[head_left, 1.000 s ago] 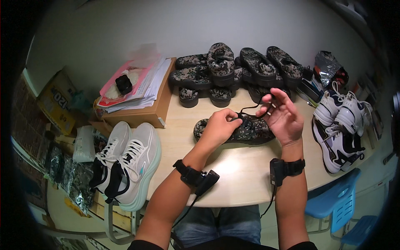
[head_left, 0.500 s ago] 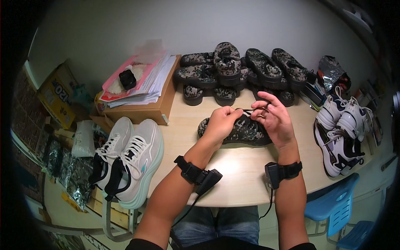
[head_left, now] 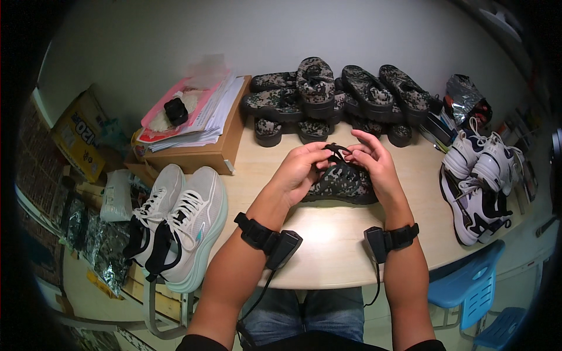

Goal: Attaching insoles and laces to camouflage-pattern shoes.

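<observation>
Black lace [head_left: 338, 148] btwn L hand [head_left: 297, 168], R hand [head_left: 379, 168]

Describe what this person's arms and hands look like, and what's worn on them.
The left hand and right hand wear no gloves. Each wrist has a black strap with a dark, boxy device, from which a thin dark cable runs. The forearms are uncovered; black sleeves show at the picture's lower edge.
</observation>
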Demonstrator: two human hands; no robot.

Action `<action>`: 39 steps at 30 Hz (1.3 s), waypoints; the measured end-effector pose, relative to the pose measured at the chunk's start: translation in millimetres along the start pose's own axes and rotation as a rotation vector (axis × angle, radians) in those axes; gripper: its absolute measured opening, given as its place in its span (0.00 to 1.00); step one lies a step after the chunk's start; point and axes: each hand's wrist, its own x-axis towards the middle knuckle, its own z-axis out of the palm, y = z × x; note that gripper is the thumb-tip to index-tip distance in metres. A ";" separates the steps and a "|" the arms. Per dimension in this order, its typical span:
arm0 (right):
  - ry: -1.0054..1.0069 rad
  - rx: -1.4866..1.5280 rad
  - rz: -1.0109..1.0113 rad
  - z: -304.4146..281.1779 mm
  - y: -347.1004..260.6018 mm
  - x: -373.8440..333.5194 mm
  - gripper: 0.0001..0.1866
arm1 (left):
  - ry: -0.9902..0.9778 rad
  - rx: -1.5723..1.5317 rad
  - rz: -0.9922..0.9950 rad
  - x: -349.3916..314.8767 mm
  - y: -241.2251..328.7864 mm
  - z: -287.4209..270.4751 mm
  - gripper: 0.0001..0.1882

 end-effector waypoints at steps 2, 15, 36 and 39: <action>0.023 -0.009 -0.003 -3.3 0.8 -0.3 0.22 | 0.035 -0.002 0.026 -2.3 5.7 9.2 0.16; -0.036 -0.164 0.029 -3.3 2.7 0.3 0.14 | 0.379 -0.328 0.370 -13.6 38.3 -0.4 0.24; 0.054 -0.622 0.048 -5.4 15.8 1.0 0.10 | 0.437 1.346 0.374 -18.8 29.2 11.1 0.11; 0.049 -0.602 0.025 -5.7 14.4 -1.2 0.10 | 0.349 1.557 0.437 -17.3 13.9 22.9 0.13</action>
